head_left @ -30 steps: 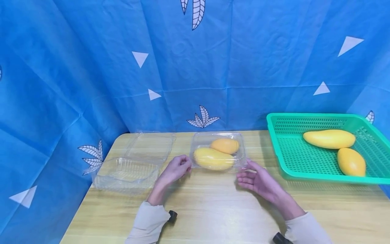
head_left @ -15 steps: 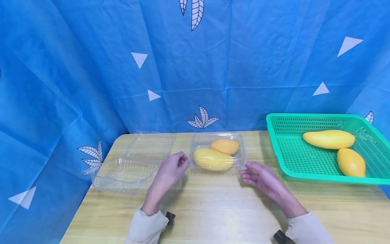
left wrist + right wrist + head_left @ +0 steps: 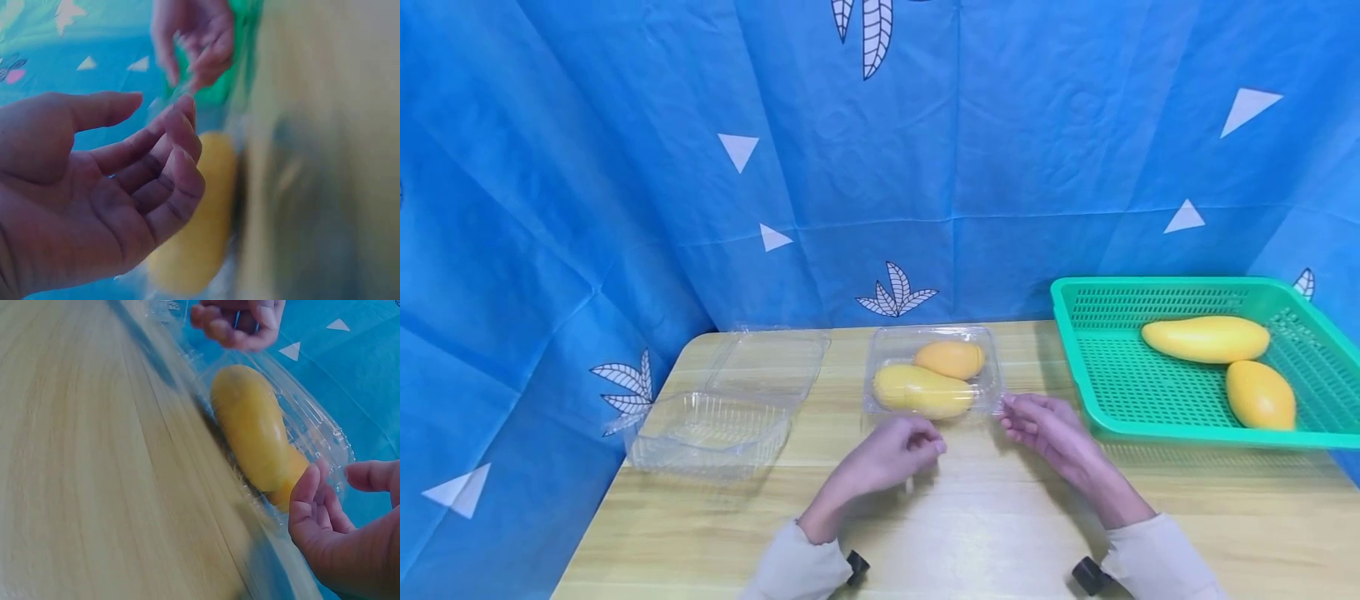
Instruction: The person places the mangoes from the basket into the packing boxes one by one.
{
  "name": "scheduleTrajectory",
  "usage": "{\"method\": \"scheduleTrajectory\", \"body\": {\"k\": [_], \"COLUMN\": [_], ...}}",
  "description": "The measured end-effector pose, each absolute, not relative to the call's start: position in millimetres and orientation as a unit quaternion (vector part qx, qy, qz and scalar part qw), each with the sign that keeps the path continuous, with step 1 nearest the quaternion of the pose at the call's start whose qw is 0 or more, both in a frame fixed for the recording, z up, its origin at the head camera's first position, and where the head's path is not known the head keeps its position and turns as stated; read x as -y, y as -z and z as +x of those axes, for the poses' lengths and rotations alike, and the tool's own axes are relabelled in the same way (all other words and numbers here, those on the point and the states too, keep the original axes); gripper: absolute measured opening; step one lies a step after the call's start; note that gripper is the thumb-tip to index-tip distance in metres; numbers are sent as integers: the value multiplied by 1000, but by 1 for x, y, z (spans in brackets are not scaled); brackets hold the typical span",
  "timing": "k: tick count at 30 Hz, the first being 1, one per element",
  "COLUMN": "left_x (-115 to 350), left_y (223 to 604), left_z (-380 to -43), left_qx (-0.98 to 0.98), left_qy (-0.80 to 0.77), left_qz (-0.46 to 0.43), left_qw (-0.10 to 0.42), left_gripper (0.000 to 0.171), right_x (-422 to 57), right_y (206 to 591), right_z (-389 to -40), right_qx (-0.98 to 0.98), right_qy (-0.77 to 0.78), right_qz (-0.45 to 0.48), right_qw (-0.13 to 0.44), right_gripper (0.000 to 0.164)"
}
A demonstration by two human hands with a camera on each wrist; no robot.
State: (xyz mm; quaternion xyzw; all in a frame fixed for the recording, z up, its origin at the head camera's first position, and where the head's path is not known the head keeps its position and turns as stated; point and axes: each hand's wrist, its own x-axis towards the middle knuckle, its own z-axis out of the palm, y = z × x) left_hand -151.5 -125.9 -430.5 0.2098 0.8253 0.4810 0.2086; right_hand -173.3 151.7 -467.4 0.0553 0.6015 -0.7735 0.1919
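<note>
A clear plastic clamshell box stands at the table's back edge, its lid apparently down over two mangoes: a long yellow one in front and a rounder orange-yellow one behind. My left hand hovers just in front of the box, fingers loosely bent, with nothing in it, as the left wrist view confirms. Beside the box's front right corner is my right hand. Its fingertips are at the corner, while thumb and fingers stand apart in the right wrist view; firm contact is hard to make out.
At left, another clear clamshell box lies with its lid folded back. A green basket on the right holds a long mango and a rounder mango. Behind the table hangs a blue patterned cloth.
My left hand has left the box's front left corner and moved right, to before its front middle. The right hand has shifted slightly right along the corner. The mangoes stay put.
</note>
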Motion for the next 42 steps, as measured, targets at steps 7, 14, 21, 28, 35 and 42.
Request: {"method": "scheduleTrajectory", "body": {"k": [7,14,21,28,35,42], "left_x": [88,61,45,29,16,4], "left_y": [455,472,478,477,472,467], "left_z": [-146,-147,-154,-154,-149,-146], "left_qx": [-744,-605,-475,-422,-398,-371], "left_qy": [-606,-757,-834,-858,-871,-881], "left_qz": [134,5,-83,-145,-193,-223], "left_qw": [249,247,267,254,213,190], "left_gripper": [28,36,42,20,11,7], "right_x": [-156,-155,-156,-157,-156,-154], "right_y": [467,467,466,465,466,465], "right_z": [-174,-175,-176,-176,-176,-176], "right_qx": [-590,-592,-600,-606,-624,-637], "right_qy": [782,780,773,769,757,745], "right_qz": [34,46,44,42,54,60], "right_qw": [200,200,200,198,189,186], "right_gripper": [17,22,25,24,24,29]}}
